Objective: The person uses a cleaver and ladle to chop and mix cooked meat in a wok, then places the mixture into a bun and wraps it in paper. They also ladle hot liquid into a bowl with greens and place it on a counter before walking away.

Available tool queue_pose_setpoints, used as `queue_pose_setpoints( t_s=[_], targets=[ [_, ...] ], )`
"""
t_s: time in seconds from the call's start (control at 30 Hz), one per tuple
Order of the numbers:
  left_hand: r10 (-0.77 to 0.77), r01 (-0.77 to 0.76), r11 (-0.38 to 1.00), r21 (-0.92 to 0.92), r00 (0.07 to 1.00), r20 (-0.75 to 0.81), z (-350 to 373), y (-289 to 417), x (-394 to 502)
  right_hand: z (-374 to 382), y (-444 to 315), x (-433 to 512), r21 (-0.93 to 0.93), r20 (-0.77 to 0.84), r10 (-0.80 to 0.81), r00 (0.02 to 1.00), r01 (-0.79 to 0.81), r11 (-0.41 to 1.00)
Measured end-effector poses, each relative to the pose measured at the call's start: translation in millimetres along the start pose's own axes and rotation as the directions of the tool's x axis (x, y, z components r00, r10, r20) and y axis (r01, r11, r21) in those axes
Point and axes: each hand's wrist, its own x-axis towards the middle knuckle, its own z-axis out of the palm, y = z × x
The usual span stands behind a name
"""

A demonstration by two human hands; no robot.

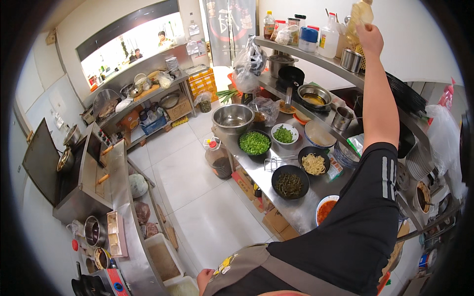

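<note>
My right hand [370,39], raised at the upper right over the top shelf, grips a translucent plastic bag [361,18] with yellowish contents. Beneath it on the shelf is a steel canister [351,60], and a clear bottle with a red cap [328,37] stands to its left. My left hand [205,278] is low beside the apron, partly hidden by it; its fingers look curled, and whether it holds anything does not show. On the steel table are bowls of chopped green onion [254,143], chopped greens [283,134], noodles [313,164], dark shredded food [290,185] and red sauce [326,211].
A large steel bowl [233,118] sits at the table's far corner, above a big plastic jug [218,159] on the floor. A black pan [290,77] is on the middle shelf. Another steel counter [137,236] runs along the left. Two people are beyond the serving window.
</note>
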Motion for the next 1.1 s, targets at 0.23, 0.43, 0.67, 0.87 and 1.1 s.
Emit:
queue_pose_setpoints(
  t_s=[0.23,0.43,0.67,0.87,1.1],
  targets=[
    [-0.003,-0.01,0.991,0.133,0.995,0.096,-1,28,-2,52,101,19,-0.284,0.105,0.143,0.984,-0.108,0.953],
    [-0.212,0.189,0.969,0.158,0.967,0.139,-1,25,-25,59,18,-47,0.694,-0.155,-0.035,0.987,0.134,0.707],
    [-0.251,0.246,0.964,0.104,0.967,0.04,-21,9,-59,46,-236,-428,0.671,0.731,-0.501,0.464,-0.62,0.406],
    [-0.523,0.134,0.739,-0.66,0.732,-0.437,-67,-58,-171,-147,-368,-779,0.151,0.127,-0.69,-0.713,-0.673,0.724],
    [-0.834,-0.407,0.489,-0.772,0.043,-0.551,-148,-160,-273,-320,-453,-959,-0.175,-0.257,-0.513,-0.819,-0.483,0.858]
  ],
)
